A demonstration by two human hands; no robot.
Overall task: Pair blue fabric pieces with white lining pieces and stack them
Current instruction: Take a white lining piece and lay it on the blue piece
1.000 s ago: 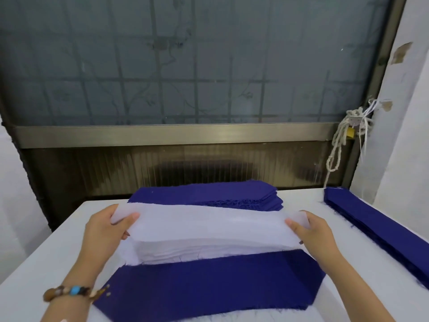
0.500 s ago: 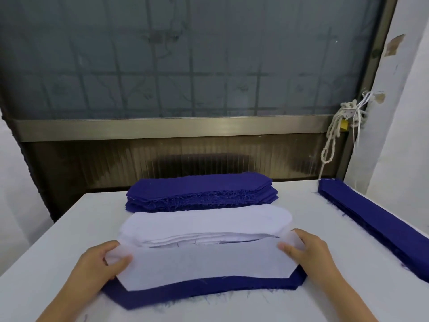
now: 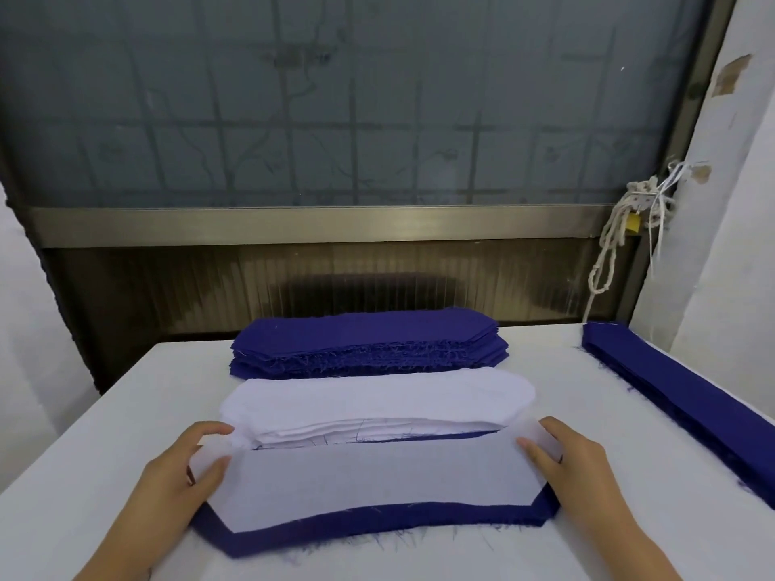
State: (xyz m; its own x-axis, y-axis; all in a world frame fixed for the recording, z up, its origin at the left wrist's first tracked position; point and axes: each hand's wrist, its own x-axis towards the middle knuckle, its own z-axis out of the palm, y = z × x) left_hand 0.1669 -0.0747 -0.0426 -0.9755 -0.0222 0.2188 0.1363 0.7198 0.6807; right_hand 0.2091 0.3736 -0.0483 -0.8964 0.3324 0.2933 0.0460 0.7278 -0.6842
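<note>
Cloth this thin will handle as almost weightless and quite limp, so we judge it needs a hold at both ends at once or it will sag and fold in the middle.

From the head view, the white lining piece (image 3: 377, 484) lies flat on a blue fabric piece (image 3: 377, 528) at the near edge of the table (image 3: 84, 434). Blue shows as a border along its front and past its angled corners. Our left hand (image 3: 176, 475) pinches the lining's left end between thumb and fingers, and our right hand (image 3: 583, 463) pinches the right end the same way. The ends look like the right places to hold, since the piece can be pulled lightly taut and slid square. The blue cloth looks heavier and frays at its edges, and loose threads could catch. White on blue should not slip much.

Counting: we see one lining piece in our hands and one blue piece showing beneath it; whether more lie under that one we cannot tell. Just behind sits one stack of white lining (image 3: 377, 400), and behind that one stack of blue pieces (image 3: 365, 337). One long pile of blue strips (image 3: 692, 408) runs along the table's right side, well apart. The layers in each stack are too many and too fine to count.
</note>
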